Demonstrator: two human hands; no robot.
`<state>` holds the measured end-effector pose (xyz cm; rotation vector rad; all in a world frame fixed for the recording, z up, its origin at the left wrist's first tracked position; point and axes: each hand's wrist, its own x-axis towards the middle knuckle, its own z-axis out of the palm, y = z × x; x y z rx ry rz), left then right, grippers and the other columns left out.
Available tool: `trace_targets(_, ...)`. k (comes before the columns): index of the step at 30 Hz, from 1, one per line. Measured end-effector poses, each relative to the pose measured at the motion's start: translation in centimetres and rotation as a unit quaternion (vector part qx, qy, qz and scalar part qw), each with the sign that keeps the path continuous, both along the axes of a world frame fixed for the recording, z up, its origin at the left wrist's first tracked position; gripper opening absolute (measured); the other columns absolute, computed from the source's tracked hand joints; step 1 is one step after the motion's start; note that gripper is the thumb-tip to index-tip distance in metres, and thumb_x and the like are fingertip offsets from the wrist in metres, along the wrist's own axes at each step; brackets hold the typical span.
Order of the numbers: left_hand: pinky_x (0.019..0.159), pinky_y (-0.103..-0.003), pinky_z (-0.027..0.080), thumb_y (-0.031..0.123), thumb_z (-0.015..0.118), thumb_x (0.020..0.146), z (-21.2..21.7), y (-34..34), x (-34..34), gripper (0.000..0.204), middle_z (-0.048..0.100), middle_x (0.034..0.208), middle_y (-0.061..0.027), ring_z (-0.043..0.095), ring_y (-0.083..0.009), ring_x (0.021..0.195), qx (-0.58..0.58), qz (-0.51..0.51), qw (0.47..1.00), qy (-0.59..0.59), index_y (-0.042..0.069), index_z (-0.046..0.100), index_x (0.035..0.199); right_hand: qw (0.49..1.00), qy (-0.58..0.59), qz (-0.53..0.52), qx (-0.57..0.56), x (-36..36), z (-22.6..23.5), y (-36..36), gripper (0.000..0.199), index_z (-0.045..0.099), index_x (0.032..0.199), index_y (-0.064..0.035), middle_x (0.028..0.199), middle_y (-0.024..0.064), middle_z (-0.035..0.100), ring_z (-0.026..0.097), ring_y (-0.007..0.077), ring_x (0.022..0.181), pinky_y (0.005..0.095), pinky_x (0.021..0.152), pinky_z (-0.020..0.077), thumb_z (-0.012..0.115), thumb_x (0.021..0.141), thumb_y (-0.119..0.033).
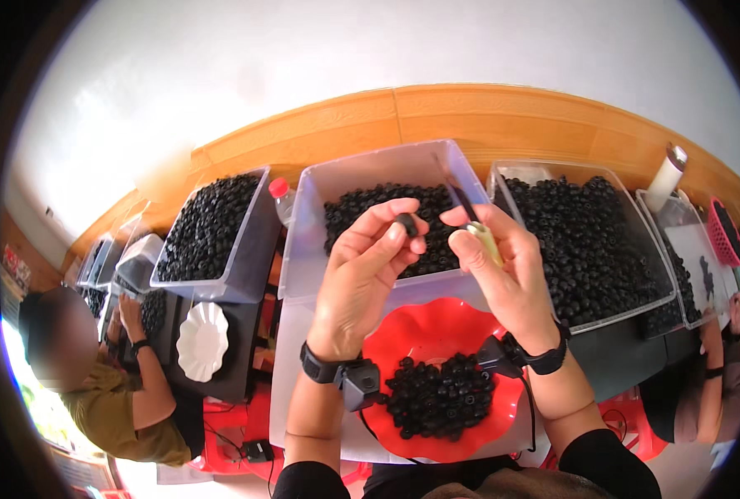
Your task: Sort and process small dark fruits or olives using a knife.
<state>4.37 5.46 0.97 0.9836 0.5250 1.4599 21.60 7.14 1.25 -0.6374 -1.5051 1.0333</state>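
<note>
In front of my chest, my left hand is closed with a small black round part pinched between thumb and fingers. Beside it, my right hand grips a slim tool with a pale yellow handle; its thin dark end points up and away. The two hands are apart, and the tool does not touch the part. Beneath them is a red wavy-rimmed bowl with a heap of black round parts. Behind the hands stands a translucent bin filled with similar parts.
More bins of black parts stand left and right. A red-capped bottle, a white wavy dish, a white cylinder and a pink basket are around. People work on both sides; straps with dark devices sit on my wrists.
</note>
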Motion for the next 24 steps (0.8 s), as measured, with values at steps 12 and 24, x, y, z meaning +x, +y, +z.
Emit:
trace_targets(12,0.083,-0.028,0.047,0.009,0.053,0.095,-0.2,-0.5,-0.3,0.023,0.059,0.1,-0.0079,0.057,-0.0151,0.09,-0.032,-0.078,0.995,-0.047,0.004,0.052,0.117,0.993,-0.081,-0.023,0.078,-0.2,0.5,-0.8,0.029,0.061,0.108,-0.0021,0.068,0.0033,0.055,0.044,0.0067,0.057,0.0223,0.054,0.0402,0.072,0.081,-0.005)
trace_targets(24,0.084,-0.029,0.046,0.011,0.06,0.09,-0.3,-0.8,0.5,0.027,0.065,0.1,-0.0107,0.059,-0.0169,0.097,-0.06,-0.125,0.989,-0.061,0.001,0.051,0.113,0.976,-0.09,-0.045,0.194,0.2,1.1,-1.0,0.035,0.065,0.11,-0.0056,0.073,0.009,0.059,0.061,0.0189,0.062,0.0266,0.056,0.048,0.063,0.078,0.007)
